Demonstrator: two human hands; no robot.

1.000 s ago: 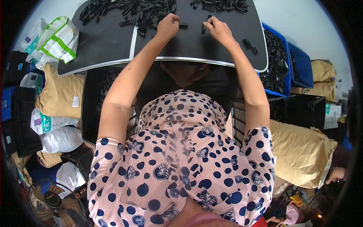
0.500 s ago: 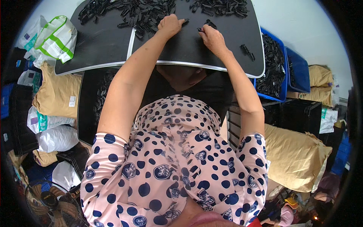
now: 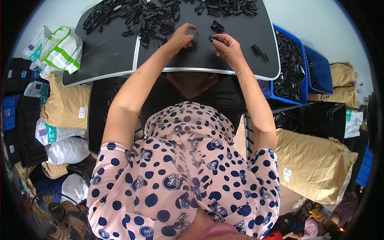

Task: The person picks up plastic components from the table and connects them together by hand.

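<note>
My right hand [image 3: 228, 49] pinches a small black plastic piece [image 3: 211, 39] between thumb and fingertips, just above the black tabletop. To its left is my left hand [image 3: 182, 39], its index finger stretched out and apart from the thumb; I see nothing held in it, though the thumb side is blurred. Just beyond my right hand lies a small cluster of black plastic pieces [image 3: 217, 27]. A few more black pieces [image 3: 260, 53] rest by the table's right side. Large heaps of the same pieces [image 3: 154, 18] spread along the far part.
The black folding table [image 3: 106, 56] has a pale edge and a seam. At right stand blue crates [image 3: 306, 80] filled with black pieces. A white and green bag [image 3: 60, 50] and brown parcels [image 3: 66, 102] are at left, with a fan [image 3: 58, 212] below. Another big parcel [image 3: 314, 166] lies at right.
My left hand has drawn nearer and its fingers have parted; the dark piece at its fingertip no longer shows there. My right hand has come slightly nearer, still pinching its piece.
</note>
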